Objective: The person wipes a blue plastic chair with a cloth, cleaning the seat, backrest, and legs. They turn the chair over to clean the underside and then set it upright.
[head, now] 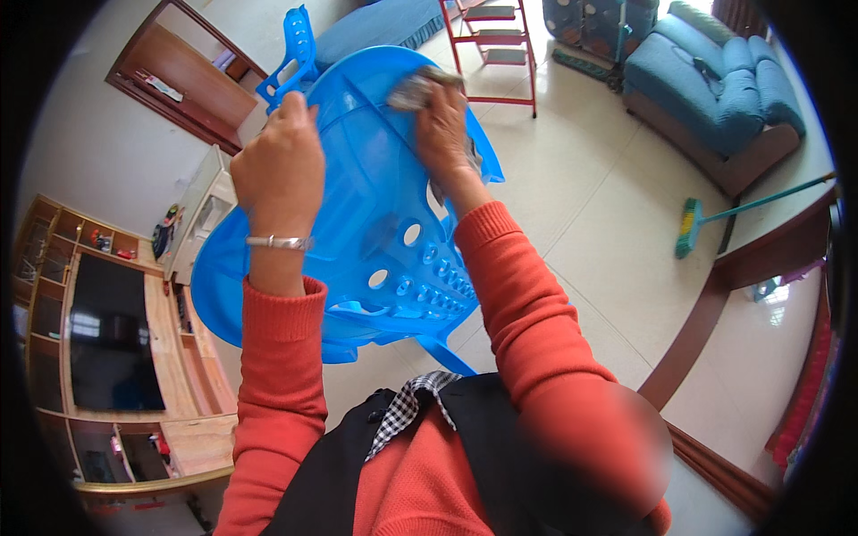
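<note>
A large blue plastic piece of furniture with round holes and slots (pixel 348 194), apparently a baby bathtub or chair, stands tilted before me. My left hand (pixel 285 161), with a bracelet at the wrist, is closed on a blue plastic part (pixel 298 50) at its upper left edge. My right hand (pixel 442 124) grips a grey-brown cloth (pixel 412 92) against the blue surface near the upper right rim. The cloth is blurred, and part of it hangs beside the wrist.
A red step ladder (pixel 499 57) stands beyond the blue piece. Right of it are a blue sofa (pixel 697 80) and a green broom (pixel 689 228). A wooden wall unit with a television (pixel 114 335) is at left, a doorway (pixel 188 80) at upper left.
</note>
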Demonstrator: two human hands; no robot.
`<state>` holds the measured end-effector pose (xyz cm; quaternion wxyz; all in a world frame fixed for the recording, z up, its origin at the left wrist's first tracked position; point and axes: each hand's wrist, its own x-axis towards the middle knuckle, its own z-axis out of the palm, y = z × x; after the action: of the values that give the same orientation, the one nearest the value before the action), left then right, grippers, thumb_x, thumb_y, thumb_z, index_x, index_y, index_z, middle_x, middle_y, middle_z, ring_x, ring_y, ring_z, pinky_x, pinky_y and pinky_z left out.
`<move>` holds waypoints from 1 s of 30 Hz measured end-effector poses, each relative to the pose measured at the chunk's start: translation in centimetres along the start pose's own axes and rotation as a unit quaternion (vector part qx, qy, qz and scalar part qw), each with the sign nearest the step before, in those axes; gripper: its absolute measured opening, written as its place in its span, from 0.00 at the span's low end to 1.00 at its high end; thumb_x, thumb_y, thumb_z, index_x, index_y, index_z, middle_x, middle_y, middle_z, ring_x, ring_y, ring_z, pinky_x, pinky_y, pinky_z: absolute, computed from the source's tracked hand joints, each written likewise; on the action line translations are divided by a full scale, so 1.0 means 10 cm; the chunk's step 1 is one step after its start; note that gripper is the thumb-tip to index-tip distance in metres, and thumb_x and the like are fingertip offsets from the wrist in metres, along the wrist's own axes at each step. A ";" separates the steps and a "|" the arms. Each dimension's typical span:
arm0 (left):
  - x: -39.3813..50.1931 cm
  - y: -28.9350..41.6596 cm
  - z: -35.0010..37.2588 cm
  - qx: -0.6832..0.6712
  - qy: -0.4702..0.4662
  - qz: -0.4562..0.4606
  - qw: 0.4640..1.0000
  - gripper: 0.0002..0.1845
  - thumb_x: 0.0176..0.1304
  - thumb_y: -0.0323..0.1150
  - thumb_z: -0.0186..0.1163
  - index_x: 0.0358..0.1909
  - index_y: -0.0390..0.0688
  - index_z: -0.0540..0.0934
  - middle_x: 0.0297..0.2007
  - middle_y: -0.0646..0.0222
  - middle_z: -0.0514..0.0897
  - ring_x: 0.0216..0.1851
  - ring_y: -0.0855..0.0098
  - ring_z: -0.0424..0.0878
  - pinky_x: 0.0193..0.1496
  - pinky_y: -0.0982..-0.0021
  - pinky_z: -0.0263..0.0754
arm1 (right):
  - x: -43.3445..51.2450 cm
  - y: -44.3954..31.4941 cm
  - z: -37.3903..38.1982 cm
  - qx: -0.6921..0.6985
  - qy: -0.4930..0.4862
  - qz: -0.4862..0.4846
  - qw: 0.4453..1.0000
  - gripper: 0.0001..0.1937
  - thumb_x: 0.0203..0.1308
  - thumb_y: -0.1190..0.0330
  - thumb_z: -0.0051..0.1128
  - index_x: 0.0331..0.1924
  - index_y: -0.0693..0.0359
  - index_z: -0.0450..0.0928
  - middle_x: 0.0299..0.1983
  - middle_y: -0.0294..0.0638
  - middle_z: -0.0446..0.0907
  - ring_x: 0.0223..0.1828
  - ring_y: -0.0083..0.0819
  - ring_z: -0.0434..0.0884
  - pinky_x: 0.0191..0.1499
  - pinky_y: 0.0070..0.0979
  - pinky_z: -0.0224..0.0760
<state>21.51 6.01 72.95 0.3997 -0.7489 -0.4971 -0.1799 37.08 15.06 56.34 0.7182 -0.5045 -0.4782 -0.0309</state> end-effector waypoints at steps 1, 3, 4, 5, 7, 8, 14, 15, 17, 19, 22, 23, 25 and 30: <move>0.03 -0.04 0.03 0.016 -0.034 -0.025 0.999 0.12 0.72 0.42 0.48 0.42 0.45 0.75 0.34 0.57 0.86 0.30 0.57 0.86 0.29 0.64 0.81 | -0.12 0.19 0.00 0.010 0.021 0.020 1.000 0.15 0.59 0.73 0.48 0.50 0.58 0.75 0.50 0.50 0.74 0.53 0.52 0.71 0.58 0.42 0.63; 0.08 -0.11 0.13 0.037 0.022 0.004 0.999 0.10 0.73 0.40 0.48 0.38 0.47 0.73 0.30 0.64 0.86 0.28 0.64 0.87 0.25 0.66 0.80 | -0.40 0.52 -0.04 -0.010 0.030 0.025 0.999 0.13 0.63 0.73 0.46 0.50 0.58 0.75 0.51 0.50 0.74 0.54 0.51 0.71 0.60 0.42 0.62; 0.09 -0.14 0.19 0.035 0.026 0.002 0.999 0.10 0.73 0.40 0.48 0.38 0.47 0.73 0.30 0.64 0.86 0.28 0.64 0.87 0.25 0.66 0.80 | -0.51 0.66 -0.10 -0.015 0.031 0.046 0.998 0.13 0.64 0.72 0.46 0.51 0.57 0.75 0.52 0.50 0.74 0.54 0.51 0.71 0.60 0.42 0.61; 0.09 -0.16 0.22 0.031 0.028 0.003 0.999 0.10 0.73 0.41 0.48 0.39 0.47 0.73 0.30 0.64 0.86 0.28 0.64 0.87 0.25 0.66 0.80 | -0.60 0.75 -0.17 -0.019 0.031 0.073 0.997 0.13 0.65 0.71 0.46 0.52 0.57 0.74 0.52 0.50 0.74 0.55 0.50 0.71 0.61 0.41 0.61; 0.09 -0.18 0.27 0.039 0.028 -0.009 0.999 0.10 0.73 0.41 0.48 0.39 0.47 0.73 0.30 0.64 0.87 0.28 0.63 0.86 0.24 0.68 0.79 | -0.62 0.74 -0.22 0.012 0.006 0.122 0.992 0.14 0.66 0.71 0.45 0.54 0.57 0.74 0.54 0.50 0.73 0.56 0.50 0.70 0.61 0.41 0.60; 0.09 -0.17 0.28 0.042 0.017 -0.018 0.999 0.10 0.73 0.41 0.48 0.39 0.47 0.74 0.29 0.64 0.87 0.27 0.63 0.86 0.23 0.68 0.79 | -0.55 0.65 -0.22 0.046 -0.022 0.149 0.987 0.14 0.67 0.71 0.45 0.54 0.57 0.74 0.55 0.50 0.73 0.57 0.50 0.70 0.62 0.40 0.60; 0.08 -0.08 0.20 0.082 0.007 -0.039 0.996 0.10 0.72 0.41 0.50 0.40 0.47 0.76 0.29 0.65 0.87 0.27 0.64 0.86 0.23 0.69 0.78 | 0.26 -0.37 0.18 0.157 -0.098 -0.189 0.964 0.18 0.58 0.73 0.52 0.54 0.59 0.76 0.55 0.49 0.73 0.57 0.49 0.70 0.62 0.41 0.63; 0.08 -0.08 0.19 0.101 0.021 -0.041 0.994 0.10 0.72 0.41 0.50 0.41 0.47 0.76 0.29 0.65 0.87 0.27 0.64 0.86 0.24 0.69 0.79 | 0.29 -0.40 0.19 0.168 -0.122 -0.170 0.963 0.17 0.58 0.72 0.53 0.53 0.58 0.78 0.54 0.48 0.73 0.57 0.49 0.70 0.62 0.41 0.63; 0.08 -0.11 0.20 0.072 0.033 -0.030 0.996 0.11 0.72 0.41 0.51 0.43 0.47 0.77 0.30 0.66 0.87 0.27 0.65 0.86 0.24 0.70 0.79 | 0.16 -0.28 0.14 0.109 -0.074 -0.168 0.977 0.15 0.59 0.71 0.51 0.51 0.58 0.78 0.51 0.50 0.75 0.52 0.48 0.72 0.57 0.41 0.66; 0.08 -0.16 0.23 0.064 0.046 -0.020 0.997 0.11 0.72 0.42 0.51 0.44 0.47 0.77 0.30 0.66 0.87 0.27 0.65 0.87 0.24 0.71 0.79 | -0.06 0.16 0.03 0.113 -0.110 0.049 0.986 0.16 0.63 0.71 0.48 0.55 0.58 0.74 0.54 0.52 0.73 0.54 0.50 0.72 0.59 0.41 0.65; 0.06 -0.21 0.27 0.066 0.040 -0.019 0.997 0.11 0.71 0.42 0.51 0.45 0.47 0.78 0.30 0.67 0.88 0.28 0.65 0.87 0.25 0.72 0.79 | -0.77 0.86 -0.10 0.031 -0.042 0.082 0.995 0.18 0.66 0.70 0.45 0.59 0.63 0.70 0.58 0.54 0.70 0.59 0.53 0.69 0.63 0.41 0.61; 0.05 -0.22 0.27 0.066 0.033 -0.027 0.997 0.11 0.71 0.42 0.51 0.45 0.47 0.78 0.30 0.67 0.88 0.28 0.65 0.87 0.25 0.72 0.79 | -1.02 1.07 -0.15 0.006 -0.030 0.122 0.992 0.18 0.67 0.70 0.44 0.59 0.65 0.69 0.59 0.54 0.69 0.61 0.53 0.68 0.64 0.41 0.59; 0.04 -0.21 0.29 0.070 0.031 -0.036 0.996 0.12 0.71 0.42 0.51 0.44 0.47 0.78 0.30 0.67 0.88 0.28 0.64 0.87 0.25 0.73 0.79 | -1.37 1.46 -0.28 0.052 -0.077 0.366 0.926 0.19 0.68 0.67 0.42 0.59 0.66 0.69 0.59 0.56 0.70 0.61 0.55 0.67 0.65 0.39 0.59; 0.03 -0.20 0.29 0.093 0.066 -0.040 0.993 0.12 0.71 0.43 0.51 0.45 0.48 0.79 0.30 0.67 0.88 0.26 0.66 0.86 0.23 0.73 0.77 | -1.34 1.52 -0.28 -0.088 -0.161 0.229 0.956 0.16 0.68 0.66 0.39 0.45 0.70 0.74 0.49 0.58 0.74 0.54 0.54 0.71 0.59 0.43 0.62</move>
<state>19.47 8.80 72.18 0.4917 -0.6746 -0.5138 -0.1981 39.65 14.49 36.03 0.5722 -0.6602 -0.4544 0.1737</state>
